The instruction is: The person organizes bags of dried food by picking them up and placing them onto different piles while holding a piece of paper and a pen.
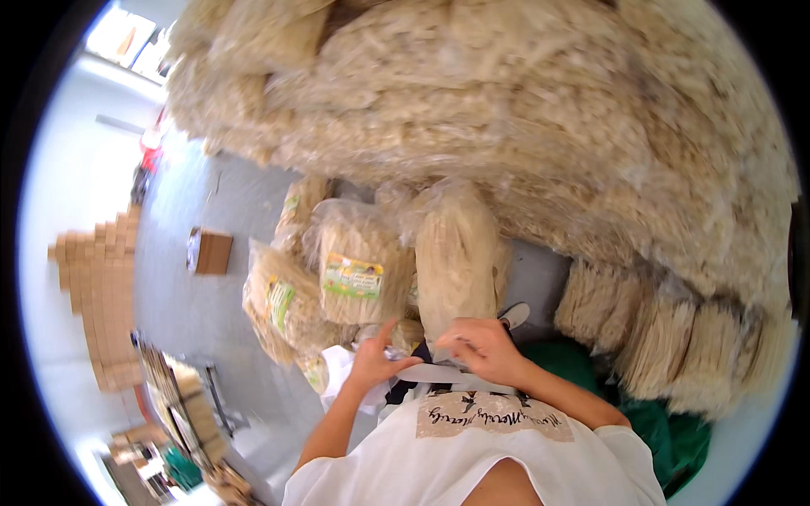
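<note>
A tall clear plastic bag of pale dried noodle-like strands (pixel 459 265) stands directly before me, with no label on the side I see. My right hand (pixel 484 351) is at its lower end, fingers curled and slightly blurred; whether it pinches anything is unclear. To the left, my left hand (pixel 373 362) has thumb and forefinger spread with nothing between them. A white strip (pixel 433 373) runs below both hands, close to my shirt. Crumpled white material (pixel 338 373) lies beside my left wrist. Behind that hand is a bag with a green and yellow label (pixel 354 276).
A huge plastic-wrapped heap of pale strands (pixel 506 126) rises ahead. More labelled bags (pixel 278 303) crowd the left. Upright bundles (pixel 658 341) line the right, near green fabric (pixel 563 367). A cardboard box (pixel 212 251) sits on the grey floor (pixel 171 303); stacked cartons (pixel 104 303) stand beyond.
</note>
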### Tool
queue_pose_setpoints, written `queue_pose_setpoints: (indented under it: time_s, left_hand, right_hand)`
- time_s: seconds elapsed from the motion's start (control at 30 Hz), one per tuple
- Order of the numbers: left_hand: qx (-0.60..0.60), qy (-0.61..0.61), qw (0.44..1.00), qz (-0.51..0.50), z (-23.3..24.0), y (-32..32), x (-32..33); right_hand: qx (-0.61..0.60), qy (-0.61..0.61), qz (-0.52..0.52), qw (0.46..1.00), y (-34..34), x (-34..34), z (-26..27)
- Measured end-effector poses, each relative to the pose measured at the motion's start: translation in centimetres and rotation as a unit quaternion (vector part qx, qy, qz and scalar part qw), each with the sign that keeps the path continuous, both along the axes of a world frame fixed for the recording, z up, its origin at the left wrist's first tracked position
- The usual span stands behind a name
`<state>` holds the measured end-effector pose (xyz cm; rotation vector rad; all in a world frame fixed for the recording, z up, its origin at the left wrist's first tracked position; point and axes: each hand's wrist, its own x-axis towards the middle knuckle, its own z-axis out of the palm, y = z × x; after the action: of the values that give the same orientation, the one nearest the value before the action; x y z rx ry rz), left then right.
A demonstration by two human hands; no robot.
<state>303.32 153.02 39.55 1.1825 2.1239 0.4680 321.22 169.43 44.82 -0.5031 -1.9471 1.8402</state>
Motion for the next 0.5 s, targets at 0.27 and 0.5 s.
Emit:
queue_pose_setpoints:
  time_s: [0.27, 0.5]
  left_hand:
    - [0.244, -0.020, 0.965, 0.096, 5.3, 2.0, 0.1]
    - [0.309, 0.280, 0.778, 0.470, 3.8, -2.3, -9.6]
  right_hand:
    - [0.082, 0.159, 0.187, 0.966, -1.1, -9.5, 4.7]
    - [0.225, 0.156, 0.168, 0.947, 0.2, -10.1, 11.5]
